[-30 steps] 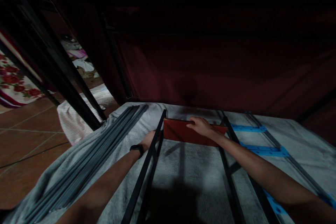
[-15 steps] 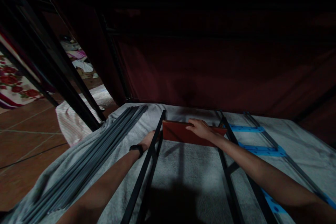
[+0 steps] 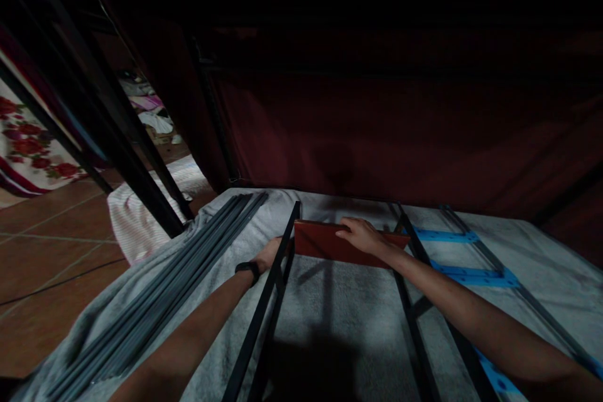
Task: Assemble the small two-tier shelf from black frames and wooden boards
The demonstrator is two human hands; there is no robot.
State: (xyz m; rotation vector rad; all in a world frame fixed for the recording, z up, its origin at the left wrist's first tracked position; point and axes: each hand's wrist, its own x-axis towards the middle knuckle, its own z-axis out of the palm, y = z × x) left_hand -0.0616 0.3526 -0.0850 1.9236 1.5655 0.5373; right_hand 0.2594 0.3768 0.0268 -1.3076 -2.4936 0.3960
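On grey blanket [image 3: 339, 301], red panel [image 3: 325, 242] runs left-right btwn black rails, right hand [image 3: 365, 235] gripping top edge.

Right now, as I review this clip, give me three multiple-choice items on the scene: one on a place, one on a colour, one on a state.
1. Where does the bundle of grey rods lie?
A. On the grey cloth, left of the black frame
B. On the tiled floor
C. Across the red panel

2. What colour are the strips on the rails at the right?
A. Yellow
B. Blue
C. White

3. How does the right hand meet the red panel?
A. It hovers well clear of it
B. It rests on the panel's top edge
C. It holds the panel high above the frame

Answers: 1 A, the rods rest on the grey cloth beside the black frame. 2 B, the strips are bright blue. 3 B, the fingers lie over the panel's upper edge, between the two rails.
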